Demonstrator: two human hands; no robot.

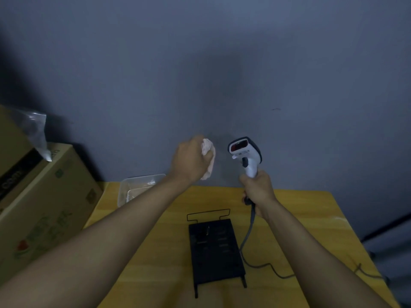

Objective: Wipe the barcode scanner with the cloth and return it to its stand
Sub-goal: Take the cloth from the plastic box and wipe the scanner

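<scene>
My right hand (pixel 258 187) grips the handle of a white barcode scanner (pixel 244 155), held upright above the table's far edge with its red window facing me. Its grey cable (pixel 250 232) hangs down from my fist onto the table. My left hand (pixel 191 160) is closed on a crumpled pale pink cloth (pixel 209 152), raised a short way left of the scanner head and not touching it. The black metal stand (pixel 214 247) lies on the yellow table (pixel 311 218) below both hands, with nothing in it.
A clear plastic container (pixel 135 185) sits at the table's far left corner. A large cardboard box (pixel 44 196) with a plastic bag on top stands to the left. A grey wall is close behind the table.
</scene>
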